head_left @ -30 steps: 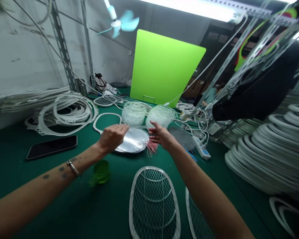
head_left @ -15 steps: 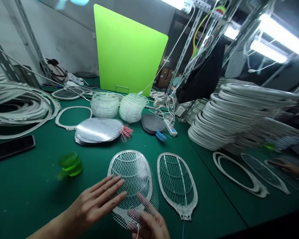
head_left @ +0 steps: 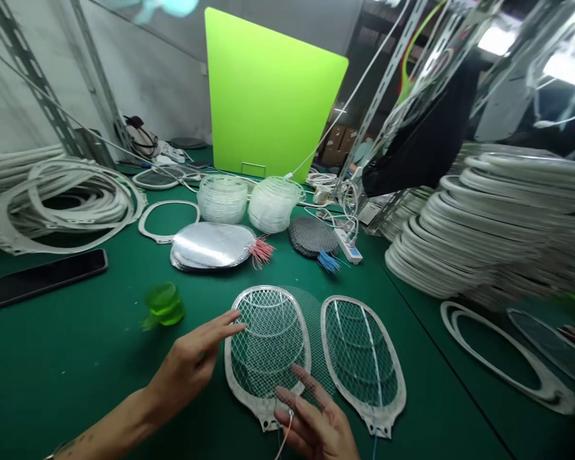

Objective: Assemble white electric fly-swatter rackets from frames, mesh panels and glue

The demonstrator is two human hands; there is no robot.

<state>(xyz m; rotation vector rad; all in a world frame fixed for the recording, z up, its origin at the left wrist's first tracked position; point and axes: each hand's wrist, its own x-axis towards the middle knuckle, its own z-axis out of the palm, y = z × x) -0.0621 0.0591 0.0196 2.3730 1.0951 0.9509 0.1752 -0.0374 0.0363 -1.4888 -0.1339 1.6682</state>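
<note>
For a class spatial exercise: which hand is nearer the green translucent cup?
Left. The left hand is just below the green translucent cup, not touching; the right hand lies much farther to its lower right.

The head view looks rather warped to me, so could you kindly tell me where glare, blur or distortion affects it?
In the head view, the ceiling lights burn out to white, the stack of silvery mesh panels shows bright glare, the wide lens bends the steel rack upright, and the green translucent object and the fan look blurred.
</note>
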